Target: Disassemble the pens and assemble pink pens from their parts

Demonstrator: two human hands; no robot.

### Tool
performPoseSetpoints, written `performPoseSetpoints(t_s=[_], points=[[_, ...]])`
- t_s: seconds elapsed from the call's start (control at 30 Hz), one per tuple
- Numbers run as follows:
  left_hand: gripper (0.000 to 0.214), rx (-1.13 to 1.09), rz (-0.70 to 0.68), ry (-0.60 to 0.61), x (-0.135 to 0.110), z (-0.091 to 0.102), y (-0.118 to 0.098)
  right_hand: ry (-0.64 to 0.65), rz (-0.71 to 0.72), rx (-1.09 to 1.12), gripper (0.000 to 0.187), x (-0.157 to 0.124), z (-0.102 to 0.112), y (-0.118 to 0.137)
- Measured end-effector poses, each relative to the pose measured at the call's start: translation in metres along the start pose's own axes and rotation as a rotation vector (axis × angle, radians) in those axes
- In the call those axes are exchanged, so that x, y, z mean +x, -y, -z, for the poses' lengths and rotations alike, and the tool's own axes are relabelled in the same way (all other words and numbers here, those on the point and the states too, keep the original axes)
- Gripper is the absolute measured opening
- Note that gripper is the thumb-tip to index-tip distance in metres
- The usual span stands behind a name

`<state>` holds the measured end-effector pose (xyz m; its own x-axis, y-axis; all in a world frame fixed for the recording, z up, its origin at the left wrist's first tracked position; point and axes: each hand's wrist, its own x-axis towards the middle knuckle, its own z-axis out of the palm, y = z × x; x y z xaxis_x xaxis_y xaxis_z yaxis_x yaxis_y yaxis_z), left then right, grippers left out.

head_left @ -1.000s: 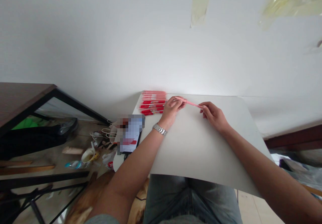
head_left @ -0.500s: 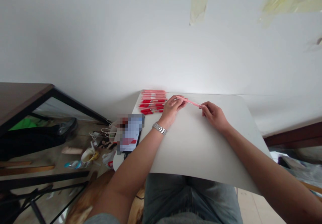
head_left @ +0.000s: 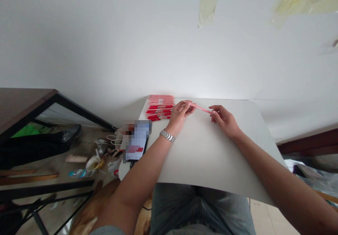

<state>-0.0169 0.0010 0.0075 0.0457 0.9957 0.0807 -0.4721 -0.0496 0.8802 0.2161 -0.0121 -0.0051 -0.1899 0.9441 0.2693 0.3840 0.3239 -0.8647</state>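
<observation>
Pink pen (head_left: 202, 109) at twelve o'clock, over white table (head_left: 208, 157), slanting ten to four. Left hand (head_left: 180, 113): fingers clamped on its ten-o'clock end. Right hand (head_left: 223, 119): thumb and fingers pinch four-o'clock end, index slightly lifted. Row of pens (head_left: 161, 106) at eleven.

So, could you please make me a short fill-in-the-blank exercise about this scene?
1. A pink pen reaches from the left hand to the ____ hand.
2. The silver watch is worn on the ____ wrist.
3. In the pile of pens, the ones closest to the wall look ____ rather than red.
4. On the table, beside the left forearm, lies a ____ with a lit screen.

Missing words: right; left; pink; phone.
</observation>
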Motion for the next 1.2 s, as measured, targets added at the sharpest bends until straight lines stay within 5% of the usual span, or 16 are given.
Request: performPoseSetpoints(t_s=[1.2], points=[[0.037, 0.055, -0.022, -0.028, -0.0002, 0.0024, 0.0023, -0.058, 0.034, -0.027, 0.040, 0.0008, -0.0037, -0.0051]])
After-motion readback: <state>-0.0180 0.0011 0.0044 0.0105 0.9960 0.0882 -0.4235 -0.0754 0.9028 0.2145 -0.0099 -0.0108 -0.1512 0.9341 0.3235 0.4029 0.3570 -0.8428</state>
